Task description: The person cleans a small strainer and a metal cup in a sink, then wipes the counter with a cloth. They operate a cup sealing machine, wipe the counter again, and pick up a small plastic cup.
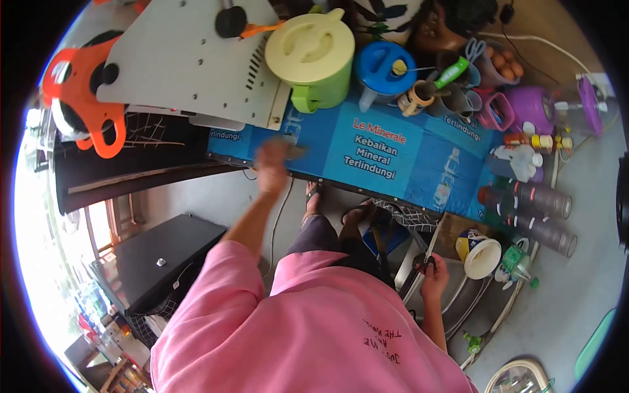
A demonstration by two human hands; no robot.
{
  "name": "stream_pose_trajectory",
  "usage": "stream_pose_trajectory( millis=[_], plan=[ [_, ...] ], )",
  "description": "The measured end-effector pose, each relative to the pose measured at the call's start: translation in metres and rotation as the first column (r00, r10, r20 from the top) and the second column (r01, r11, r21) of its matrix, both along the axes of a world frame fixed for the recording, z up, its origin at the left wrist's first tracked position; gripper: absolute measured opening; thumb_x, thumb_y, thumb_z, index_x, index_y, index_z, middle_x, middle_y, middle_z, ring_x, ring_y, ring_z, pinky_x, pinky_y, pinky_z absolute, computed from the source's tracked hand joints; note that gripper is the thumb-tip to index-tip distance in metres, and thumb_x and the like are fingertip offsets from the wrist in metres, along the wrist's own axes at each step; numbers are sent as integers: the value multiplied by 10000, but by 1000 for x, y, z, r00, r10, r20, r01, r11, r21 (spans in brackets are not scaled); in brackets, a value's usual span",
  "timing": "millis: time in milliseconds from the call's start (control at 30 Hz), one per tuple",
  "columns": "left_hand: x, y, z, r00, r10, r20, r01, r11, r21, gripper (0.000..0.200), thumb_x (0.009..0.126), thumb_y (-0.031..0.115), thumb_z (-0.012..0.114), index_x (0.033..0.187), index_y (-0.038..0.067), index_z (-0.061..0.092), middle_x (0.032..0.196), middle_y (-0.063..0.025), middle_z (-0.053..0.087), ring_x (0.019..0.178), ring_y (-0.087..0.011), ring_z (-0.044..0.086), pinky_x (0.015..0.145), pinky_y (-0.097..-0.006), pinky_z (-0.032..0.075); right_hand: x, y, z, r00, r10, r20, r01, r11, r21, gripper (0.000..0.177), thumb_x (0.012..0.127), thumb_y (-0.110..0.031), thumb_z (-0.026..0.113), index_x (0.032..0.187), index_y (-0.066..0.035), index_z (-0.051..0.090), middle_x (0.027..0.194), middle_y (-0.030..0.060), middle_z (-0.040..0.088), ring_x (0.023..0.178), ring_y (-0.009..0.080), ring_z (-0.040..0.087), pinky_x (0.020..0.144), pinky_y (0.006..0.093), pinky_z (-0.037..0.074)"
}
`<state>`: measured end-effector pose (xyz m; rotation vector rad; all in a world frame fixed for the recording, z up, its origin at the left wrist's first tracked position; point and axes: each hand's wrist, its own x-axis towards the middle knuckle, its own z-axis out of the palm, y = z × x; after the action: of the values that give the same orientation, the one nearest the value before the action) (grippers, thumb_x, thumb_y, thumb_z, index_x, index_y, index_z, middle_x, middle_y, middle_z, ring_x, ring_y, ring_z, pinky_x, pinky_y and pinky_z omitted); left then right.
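Note:
My left hand (271, 165), smeared by motion, is over the left part of the blue printed table cover (327, 154). A blurred grey-brown cloth-like thing (296, 150) sticks out from under its fingers. Low on the right, my right hand (433, 276) is closed around the dark end of a slim, pale, blade-like thing (431, 245), which points up toward the table edge. Beside that hand is a white tub (481, 257) with a blue and yellow side, its mouth toward me.
A yellow-green lidded pitcher (314, 56), a blue-lidded jug (383, 69) and several cups line the table's back. Dark bottles (531, 229) lie at the right. A grey metal appliance (190, 59) stands at the left, near an orange stand (98, 98). A black box (167, 259) is lower left.

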<state>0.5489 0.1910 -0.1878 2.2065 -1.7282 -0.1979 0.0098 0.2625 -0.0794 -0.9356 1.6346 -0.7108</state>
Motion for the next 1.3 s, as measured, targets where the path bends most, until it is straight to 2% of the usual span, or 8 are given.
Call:
stream_pose_trajectory(
  millis=[167, 300, 333, 500, 733, 900, 1133, 1300],
  plan=[
    [56, -11, 3, 846, 533, -23, -533, 846, -15, 532, 820, 20, 498, 1346, 73, 560, 1379, -178, 539, 1340, -385, 424, 1104, -495, 379, 25, -29, -11, 997, 75, 23, -74, 997, -14, 302, 970, 62, 409, 1244, 38, 534, 1010, 125, 649, 793, 195, 705, 723, 315, 599],
    [-94, -17, -28, 995, -61, -80, 62, 998, 5, 608, 825, 128, 517, 1424, 44, 470, 1524, -165, 408, 1476, -341, 273, 1249, -483, 109, 36, -79, -33, 998, 64, 15, -63, 998, -9, 300, 985, 48, 425, 1264, 22, 532, 1010, 115, 655, 816, 194, 682, 749, 335, 608],
    [-127, -18, -2, 867, -343, 362, 284, 936, 206, 598, 821, 153, 542, 1413, 78, 497, 1555, -161, 377, 1483, -341, 268, 1246, -489, 136, 38, -91, -38, 997, 79, 15, -78, 997, -26, 300, 985, 48, 425, 1264, 22, 532, 1010, 115, 655, 816, 194, 682, 749, 335, 608],
    [-98, -9, -2, 838, -543, -49, 529, 831, -173, 582, 749, 72, 577, 1328, 134, 583, 1481, -127, 471, 1430, -357, 364, 1201, -504, 275, 60, -160, -36, 994, -66, 84, 68, 997, -26, 271, 990, 42, 452, 1243, 31, 548, 1044, 131, 640, 819, 220, 682, 744, 392, 637],
    [117, 38, 8, 927, 376, 1, -375, 925, 65, 630, 742, 71, 626, 1367, 125, 571, 1444, -126, 512, 1412, -342, 377, 1207, -471, 250, 60, -223, -57, 996, -73, 50, 78, 991, -105, 279, 984, 48, 460, 1251, 24, 539, 1018, 142, 630, 767, 240, 681, 692, 406, 645],
    [28, 26, -3, 973, 27, 228, -74, 977, 199, 550, 822, 126, 567, 1368, 63, 560, 1458, -146, 500, 1427, -326, 367, 1215, -474, 230, 68, -235, -87, 977, -211, -2, 211, 977, -22, 299, 972, 7, 511, 1270, 1, 532, 1020, 145, 635, 733, 232, 681, 621, 383, 626],
    [-89, 4, 71, 918, -237, -318, 293, 945, 144, 536, 785, -2, 539, 1302, 108, 630, 1362, -130, 587, 1307, -302, 516, 1115, -425, 403, 61, -229, -89, 958, -226, -177, 250, 960, 127, 294, 922, -40, 579, 1215, -15, 577, 1015, 133, 639, 726, 251, 675, 604, 408, 606],
    [-25, -6, 74, 382, 402, -832, 185, 849, 495, 425, 866, -40, 551, 1270, 64, 634, 1142, -68, 681, 1039, -213, 668, 910, -351, 529, 20, -225, -118, 980, -173, -101, 167, 984, -60, 291, 882, -10, 616, 1170, 5, 577, 1070, 151, 647, 853, 261, 676, 721, 380, 572]
  ],
)
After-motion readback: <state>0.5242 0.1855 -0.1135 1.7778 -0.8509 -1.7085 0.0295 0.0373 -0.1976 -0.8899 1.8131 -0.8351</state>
